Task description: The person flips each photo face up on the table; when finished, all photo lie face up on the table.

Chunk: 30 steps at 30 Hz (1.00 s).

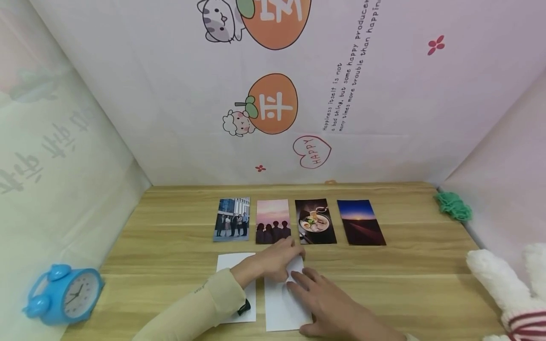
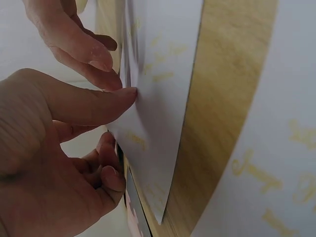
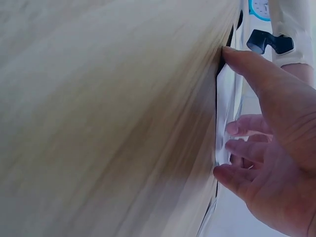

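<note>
A photo card [image 1: 283,312] lies face down with its white back up, in the middle near the front of the table. My left hand [image 1: 277,260] reaches over its far part and pinches its edge, the thumb on the white back in the left wrist view. My right hand [image 1: 330,303] rests along the card's right side, its fingers fairly straight and touching it, the thumb at the near corner. A second face-down card [image 1: 249,291] lies to the left, partly hidden under my left forearm. Faint yellow lettering marks both backs [image 2: 256,173].
A row of face-up photos lies behind: a group by a building [image 1: 232,222], silhouettes [image 1: 273,220], a ramen bowl [image 1: 314,222] and a sunset [image 1: 361,222]. A blue alarm clock [image 1: 74,293] stands left. Green yarn [image 1: 454,206] and a white plush toy [image 1: 495,279] are right.
</note>
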Each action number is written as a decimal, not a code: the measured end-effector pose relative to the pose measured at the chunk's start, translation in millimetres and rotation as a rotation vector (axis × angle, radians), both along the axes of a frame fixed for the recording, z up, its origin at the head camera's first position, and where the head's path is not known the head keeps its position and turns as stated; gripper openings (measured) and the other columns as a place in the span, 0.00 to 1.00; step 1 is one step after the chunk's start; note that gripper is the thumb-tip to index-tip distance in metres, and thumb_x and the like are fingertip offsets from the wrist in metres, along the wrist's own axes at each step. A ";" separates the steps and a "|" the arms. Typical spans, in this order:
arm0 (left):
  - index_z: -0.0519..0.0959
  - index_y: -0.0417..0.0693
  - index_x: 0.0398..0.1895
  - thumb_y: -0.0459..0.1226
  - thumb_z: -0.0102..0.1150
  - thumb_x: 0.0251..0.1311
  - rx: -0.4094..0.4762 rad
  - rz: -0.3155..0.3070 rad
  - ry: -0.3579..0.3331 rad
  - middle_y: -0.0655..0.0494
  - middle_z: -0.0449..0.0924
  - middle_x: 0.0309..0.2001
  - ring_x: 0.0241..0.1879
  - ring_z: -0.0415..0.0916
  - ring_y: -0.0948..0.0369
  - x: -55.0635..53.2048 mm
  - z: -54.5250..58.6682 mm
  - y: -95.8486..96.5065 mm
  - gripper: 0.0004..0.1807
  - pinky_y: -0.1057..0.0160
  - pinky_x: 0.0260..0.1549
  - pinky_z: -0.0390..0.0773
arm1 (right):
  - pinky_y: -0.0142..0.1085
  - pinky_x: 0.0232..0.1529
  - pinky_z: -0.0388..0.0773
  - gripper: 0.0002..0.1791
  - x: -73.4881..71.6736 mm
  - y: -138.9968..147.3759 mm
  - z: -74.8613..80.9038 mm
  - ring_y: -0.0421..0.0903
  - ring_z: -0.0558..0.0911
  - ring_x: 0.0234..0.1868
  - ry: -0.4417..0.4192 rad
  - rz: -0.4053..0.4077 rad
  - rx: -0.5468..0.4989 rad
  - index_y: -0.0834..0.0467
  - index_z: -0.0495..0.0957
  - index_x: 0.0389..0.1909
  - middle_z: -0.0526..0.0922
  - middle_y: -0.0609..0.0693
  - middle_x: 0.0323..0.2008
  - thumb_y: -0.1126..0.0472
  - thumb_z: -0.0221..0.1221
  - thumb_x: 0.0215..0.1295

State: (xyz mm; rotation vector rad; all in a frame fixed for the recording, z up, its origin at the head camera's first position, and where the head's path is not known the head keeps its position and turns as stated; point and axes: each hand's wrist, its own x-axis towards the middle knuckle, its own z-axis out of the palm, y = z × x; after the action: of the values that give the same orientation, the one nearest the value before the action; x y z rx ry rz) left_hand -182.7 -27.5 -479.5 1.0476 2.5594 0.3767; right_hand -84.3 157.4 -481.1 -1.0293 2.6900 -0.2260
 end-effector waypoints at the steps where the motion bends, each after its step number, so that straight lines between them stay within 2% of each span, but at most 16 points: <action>1: 0.77 0.61 0.61 0.26 0.72 0.48 0.001 0.006 -0.002 0.58 0.74 0.54 0.47 0.69 0.65 0.0 0.4 0.3 0.36 0.68 0.49 0.76 | 0.58 0.70 0.75 0.49 -0.1 1.5 0.0 0.61 0.70 0.75 0.026 0.008 -0.003 0.49 0.67 0.76 0.68 0.53 0.78 0.31 0.69 0.57; 5: 0.76 0.60 0.57 0.27 0.71 0.49 0.005 0.022 0.002 0.58 0.76 0.54 0.44 0.71 0.65 -1.4 0.9 0.6 0.32 0.68 0.46 0.76 | 0.58 0.69 0.76 0.48 -0.1 4.8 1.2 0.62 0.71 0.74 0.092 0.017 -0.013 0.52 0.71 0.72 0.71 0.56 0.76 0.33 0.71 0.55; 10: 0.76 0.57 0.51 0.28 0.71 0.52 0.060 0.052 -0.024 0.60 0.82 0.48 0.40 0.73 0.65 -5.3 1.0 1.0 0.25 0.69 0.42 0.75 | 0.58 0.68 0.77 0.45 -0.3 5.9 4.4 0.64 0.72 0.73 0.029 -0.004 -0.039 0.52 0.71 0.72 0.69 0.57 0.77 0.36 0.72 0.57; 14: 0.77 0.53 0.48 0.31 0.69 0.59 0.157 0.092 -0.050 0.58 0.84 0.43 0.34 0.72 0.66 -10.5 1.9 0.8 0.17 0.70 0.37 0.75 | 0.55 0.67 0.78 0.41 -1.5 7.9 6.9 0.61 0.76 0.71 0.029 0.003 -0.093 0.53 0.73 0.70 0.73 0.57 0.74 0.41 0.72 0.59; 18: 0.80 0.49 0.50 0.36 0.60 0.68 0.273 0.125 -0.073 0.55 0.84 0.39 0.29 0.70 0.67 -15.8 3.4 -0.4 0.09 0.69 0.34 0.74 | 0.53 0.66 0.80 0.36 -4.0 10.6 9.4 0.58 0.80 0.68 0.077 0.001 -0.151 0.54 0.78 0.65 0.79 0.55 0.70 0.40 0.72 0.59; 21: 0.83 0.49 0.47 0.40 0.57 0.72 0.343 0.147 -0.091 0.58 0.82 0.33 0.26 0.67 0.69 -19.0 4.6 -1.7 0.09 0.71 0.29 0.70 | 0.50 0.65 0.81 0.35 -6.7 10.6 10.5 0.55 0.81 0.66 0.126 -0.009 -0.209 0.56 0.79 0.64 0.81 0.53 0.67 0.40 0.71 0.61; 25: 0.83 0.50 0.41 0.42 0.58 0.73 0.430 0.175 -0.111 0.61 0.80 0.30 0.25 0.67 0.69 -21.2 9.3 -4.8 0.08 0.72 0.27 0.67 | 0.46 0.62 0.83 0.34 -8.3 6.8 9.5 0.51 0.82 0.64 0.201 -0.087 -0.318 0.58 0.76 0.67 0.79 0.55 0.66 0.49 0.72 0.62; 30: 0.82 0.49 0.39 0.42 0.61 0.71 0.475 0.201 -0.115 0.58 0.82 0.33 0.28 0.69 0.67 -23.5 13.1 -7.2 0.06 0.70 0.30 0.71 | 0.46 0.57 0.85 0.39 -2.1 -2.5 2.7 0.54 0.84 0.61 0.289 -0.295 -0.475 0.65 0.70 0.69 0.79 0.61 0.64 0.67 0.73 0.56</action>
State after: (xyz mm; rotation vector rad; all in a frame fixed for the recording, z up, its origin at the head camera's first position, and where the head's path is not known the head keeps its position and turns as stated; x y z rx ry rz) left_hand -206.3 -34.6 -466.4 0.8780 2.5351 1.1059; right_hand -86.3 154.8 -478.5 -0.8173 3.1336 -0.8684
